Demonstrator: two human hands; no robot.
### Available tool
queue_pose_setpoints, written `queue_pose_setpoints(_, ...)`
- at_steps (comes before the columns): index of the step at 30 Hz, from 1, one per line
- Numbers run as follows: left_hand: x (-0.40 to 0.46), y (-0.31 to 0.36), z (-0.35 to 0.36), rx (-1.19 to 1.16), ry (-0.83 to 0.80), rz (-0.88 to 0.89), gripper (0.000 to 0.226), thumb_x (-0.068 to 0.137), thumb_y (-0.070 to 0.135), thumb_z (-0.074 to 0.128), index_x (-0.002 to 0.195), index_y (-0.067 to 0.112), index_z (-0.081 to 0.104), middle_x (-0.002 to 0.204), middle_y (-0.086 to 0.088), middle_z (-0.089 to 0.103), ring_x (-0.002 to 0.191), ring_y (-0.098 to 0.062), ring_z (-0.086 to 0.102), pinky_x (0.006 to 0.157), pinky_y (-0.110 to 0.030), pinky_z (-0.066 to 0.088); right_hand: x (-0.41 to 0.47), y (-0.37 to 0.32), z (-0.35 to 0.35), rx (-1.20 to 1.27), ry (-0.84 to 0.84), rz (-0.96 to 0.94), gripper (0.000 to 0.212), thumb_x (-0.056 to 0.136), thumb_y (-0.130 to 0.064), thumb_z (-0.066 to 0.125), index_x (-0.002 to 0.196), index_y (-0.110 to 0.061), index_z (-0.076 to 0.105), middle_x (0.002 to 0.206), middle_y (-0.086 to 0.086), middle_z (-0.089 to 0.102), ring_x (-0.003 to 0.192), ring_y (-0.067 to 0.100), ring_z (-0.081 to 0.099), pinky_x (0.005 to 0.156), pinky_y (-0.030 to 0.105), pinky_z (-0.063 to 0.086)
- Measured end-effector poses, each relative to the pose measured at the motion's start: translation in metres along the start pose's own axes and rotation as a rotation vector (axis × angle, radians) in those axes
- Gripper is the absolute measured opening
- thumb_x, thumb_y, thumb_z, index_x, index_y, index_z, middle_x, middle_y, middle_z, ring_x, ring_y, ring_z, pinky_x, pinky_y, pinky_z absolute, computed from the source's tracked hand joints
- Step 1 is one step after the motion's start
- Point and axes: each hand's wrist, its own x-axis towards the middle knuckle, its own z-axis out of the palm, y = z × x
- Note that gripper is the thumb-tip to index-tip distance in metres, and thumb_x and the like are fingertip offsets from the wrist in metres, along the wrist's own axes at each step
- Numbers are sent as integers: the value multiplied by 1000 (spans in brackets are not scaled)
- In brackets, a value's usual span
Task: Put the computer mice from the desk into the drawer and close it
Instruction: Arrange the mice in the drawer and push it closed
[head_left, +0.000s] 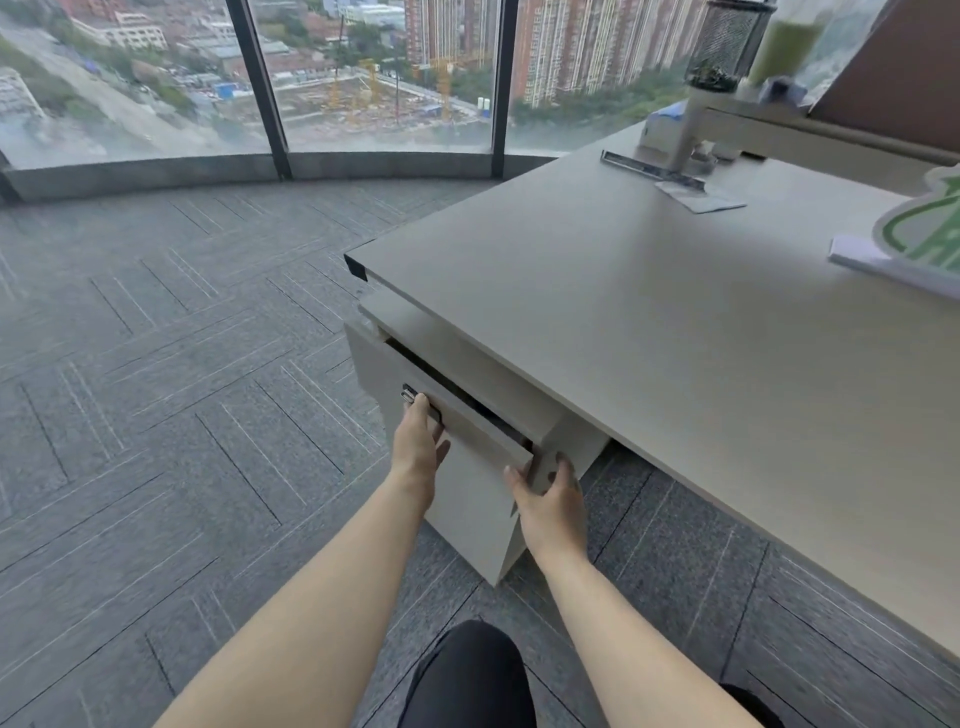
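The top drawer (470, 423) of a beige cabinet (467, 499) under the desk (649, 312) stands a narrow gap open; its inside is dark and hidden. My left hand (418, 441) lies flat on the drawer front near its left end, fingertips by the metal lock (408, 395). My right hand (550, 499) rests with spread fingers against the drawer front's right corner. Neither hand holds anything. No computer mouse is visible on the desk or elsewhere.
A white monitor stand (691, 130), a mesh pen cup (727, 41), a green bottle (784, 41), a metal strip (649, 169) and a green-and-white sign (919, 228) sit at the desk's far side. Grey carpet (156, 415) runs to floor-length windows. My knee (467, 675) is below.
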Motion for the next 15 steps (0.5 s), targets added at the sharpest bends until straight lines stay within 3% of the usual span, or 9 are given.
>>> queue_pose_setpoints(8, 11, -4, 22, -43, -24, 8, 51, 98, 49, 35, 143, 26, 41, 130, 12, 46, 128, -23, 52, 105, -41, 43, 24, 9, -2, 26, -22, 19, 79, 89, -56, 56, 151, -16, 27, 152, 12, 43, 134, 30, 49, 101, 38, 45)
queue_pose_setpoints(11, 16, -4, 22, -64, -33, 14, 56, 98, 52, 31, 146, 24, 39, 149, 9, 41, 129, -25, 52, 101, -41, 47, 28, 6, -4, 17, -35, 16, 67, 91, -51, 56, 146, -18, 35, 145, 7, 53, 126, 29, 56, 93, 37, 49)
queue_pose_setpoints(15, 17, -3, 16, -43, -72, 20, 58, 98, 54, 28, 149, 28, 31, 154, 11, 37, 131, -26, 51, 99, -43, 46, 25, 2, -4, 16, -30, 3, 53, 93, -48, 56, 136, -20, 43, 133, 8, 63, 116, 29, 63, 90, 42, 54)
